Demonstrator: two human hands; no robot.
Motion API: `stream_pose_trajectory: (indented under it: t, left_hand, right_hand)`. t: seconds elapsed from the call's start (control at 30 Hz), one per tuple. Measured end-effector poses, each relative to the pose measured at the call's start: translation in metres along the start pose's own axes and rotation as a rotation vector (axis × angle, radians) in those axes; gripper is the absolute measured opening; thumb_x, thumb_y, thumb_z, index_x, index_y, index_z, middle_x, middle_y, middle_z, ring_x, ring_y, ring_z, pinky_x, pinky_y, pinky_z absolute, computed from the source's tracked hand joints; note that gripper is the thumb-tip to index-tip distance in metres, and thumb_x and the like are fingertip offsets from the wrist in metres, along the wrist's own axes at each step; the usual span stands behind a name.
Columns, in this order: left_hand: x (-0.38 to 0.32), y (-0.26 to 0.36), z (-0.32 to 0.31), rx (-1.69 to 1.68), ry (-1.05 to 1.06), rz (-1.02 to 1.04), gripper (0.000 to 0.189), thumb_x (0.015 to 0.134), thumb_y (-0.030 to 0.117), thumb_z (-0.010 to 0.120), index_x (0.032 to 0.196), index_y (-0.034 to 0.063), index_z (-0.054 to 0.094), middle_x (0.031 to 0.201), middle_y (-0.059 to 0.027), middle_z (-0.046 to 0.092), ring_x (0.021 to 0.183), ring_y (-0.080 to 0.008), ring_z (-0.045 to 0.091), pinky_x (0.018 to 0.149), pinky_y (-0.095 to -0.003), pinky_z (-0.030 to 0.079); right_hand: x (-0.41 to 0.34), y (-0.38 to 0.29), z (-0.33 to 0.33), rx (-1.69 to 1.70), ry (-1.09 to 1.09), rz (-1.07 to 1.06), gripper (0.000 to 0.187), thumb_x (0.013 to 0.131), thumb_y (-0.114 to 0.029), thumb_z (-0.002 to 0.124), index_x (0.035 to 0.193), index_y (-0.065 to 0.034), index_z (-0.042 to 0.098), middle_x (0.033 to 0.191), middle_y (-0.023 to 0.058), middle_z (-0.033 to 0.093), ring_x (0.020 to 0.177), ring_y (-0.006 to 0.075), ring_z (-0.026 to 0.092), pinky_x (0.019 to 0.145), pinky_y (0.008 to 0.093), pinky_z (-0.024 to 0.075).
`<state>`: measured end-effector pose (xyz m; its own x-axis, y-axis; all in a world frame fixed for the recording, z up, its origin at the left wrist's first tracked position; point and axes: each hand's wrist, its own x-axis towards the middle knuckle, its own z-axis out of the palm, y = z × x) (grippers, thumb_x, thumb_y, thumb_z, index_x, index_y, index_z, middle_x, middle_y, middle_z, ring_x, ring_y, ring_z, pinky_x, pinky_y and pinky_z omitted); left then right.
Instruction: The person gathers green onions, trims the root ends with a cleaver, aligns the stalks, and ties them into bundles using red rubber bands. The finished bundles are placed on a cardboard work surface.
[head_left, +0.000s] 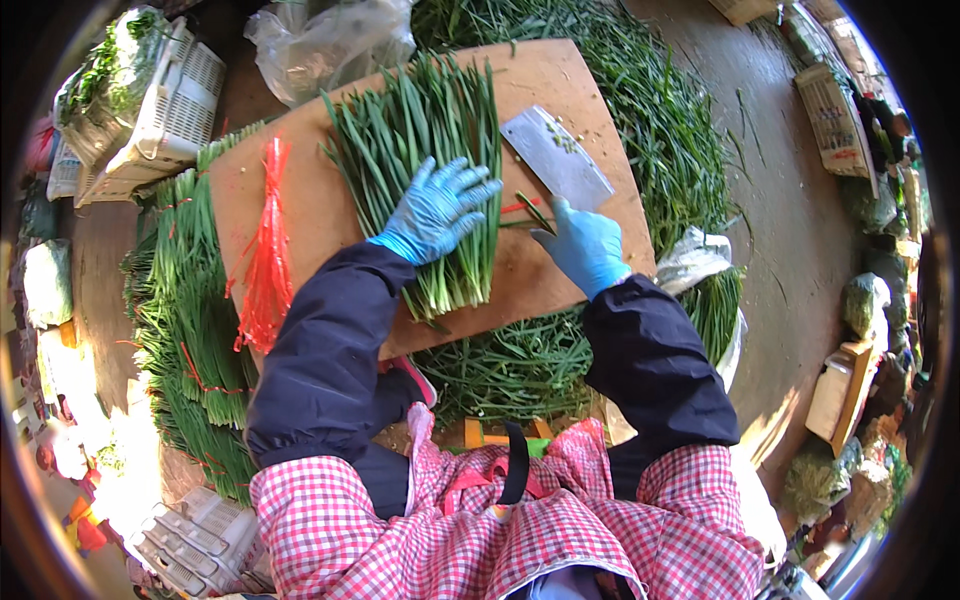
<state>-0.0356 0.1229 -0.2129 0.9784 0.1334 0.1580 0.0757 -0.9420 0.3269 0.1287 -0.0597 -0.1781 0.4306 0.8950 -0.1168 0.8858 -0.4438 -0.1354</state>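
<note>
A thick bunch of garlic chives (427, 127) lies on a brown board (555, 281), its pale cut ends towards me. My left hand (442, 210), in a blue glove, rests flat on the bunch with its fingers spread. To the right lies a cleaver (562, 161), its broad blade flat on the board with green bits stuck to it. My gloved right hand (589, 244) is closed at the near end of the blade, over the handle, which is hidden. Beside its thumb are a short green stalk (535, 212) and a red strip (520, 205).
Red plastic ties (271, 247) lie on the board's left side. Tied chive bundles (195, 300) are stacked to the left. Loose leaves (660, 127) heap around the board's far and right edges. White crates (169, 112) and a clear plastic bag (330, 45) stand beyond.
</note>
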Motion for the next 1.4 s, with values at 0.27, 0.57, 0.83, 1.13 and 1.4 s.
stream_pose_trajectory:
  t: [0.27, 0.57, 0.83, 1.13, 1.4]
  left_hand:
    - [-0.001, 0.0, 0.006, -0.035, -0.01, -0.019, 0.034, 0.088, 0.032, 0.055, 0.118, 0.0184, 0.063, 0.136, -0.0069, 0.048, 0.133, -0.0311, 0.034, 0.109, -0.058, 0.017]
    - [-0.004, -0.004, 0.014, -0.096, -0.022, -0.059, 0.033, 0.088, 0.029, 0.054, 0.119, 0.0207, 0.063, 0.136, -0.0065, 0.05, 0.135, -0.0298, 0.032, 0.111, -0.0573, 0.014]
    - [0.0, -0.02, -0.024, -0.774, 0.629, -0.116, 0.026, 0.089, 0.02, 0.063, 0.113, 0.0124, 0.067, 0.12, -0.0082, 0.063, 0.118, -0.023, 0.053, 0.101, -0.0344, 0.041]
    - [-0.12, -0.007, -0.077, -0.807, -0.343, -1.047, 0.042, 0.089, 0.046, 0.053, 0.084, 0.0068, 0.068, 0.072, -0.0053, 0.067, 0.058, -0.013, 0.061, 0.053, -0.0271, 0.048]
    - [-0.083, 0.029, -0.04, -0.867, -0.211, -0.968, 0.043, 0.088, 0.043, 0.054, 0.1, 0.0033, 0.066, 0.085, -0.0079, 0.065, 0.072, -0.0185, 0.064, 0.061, -0.0324, 0.053]
  right_hand:
    - [-0.015, 0.009, 0.03, 0.092, -0.115, -0.19, 0.018, 0.083, -0.026, 0.06, 0.083, -0.0094, 0.055, 0.062, 0.0149, 0.06, 0.056, 0.0351, 0.06, 0.047, 0.0451, 0.0451]
    - [-0.175, -0.058, 0.032, 0.411, -0.925, -0.959, 0.021, 0.078, -0.033, 0.06, 0.079, -0.012, 0.066, 0.066, 0.0133, 0.063, 0.062, 0.035, 0.063, 0.052, 0.0444, 0.0491]
    - [-0.159, -0.028, -0.02, 0.395, -0.475, -0.313, 0.039, 0.08, -0.042, 0.066, 0.102, -0.0096, 0.067, 0.07, 0.0151, 0.065, 0.064, 0.0335, 0.065, 0.057, 0.0404, 0.0515]
    - [-0.047, -0.037, -0.014, 0.985, -0.333, 0.287, 0.046, 0.089, -0.035, 0.06, 0.117, 0.001, 0.058, 0.086, 0.0081, 0.066, 0.06, 0.0118, 0.06, 0.047, 0.0244, 0.0436]
    - [-0.009, -0.062, 0.023, 0.825, -0.347, 0.268, 0.053, 0.087, -0.038, 0.064, 0.125, -0.002, 0.054, 0.086, 0.0118, 0.068, 0.06, 0.0161, 0.065, 0.048, 0.0286, 0.048]
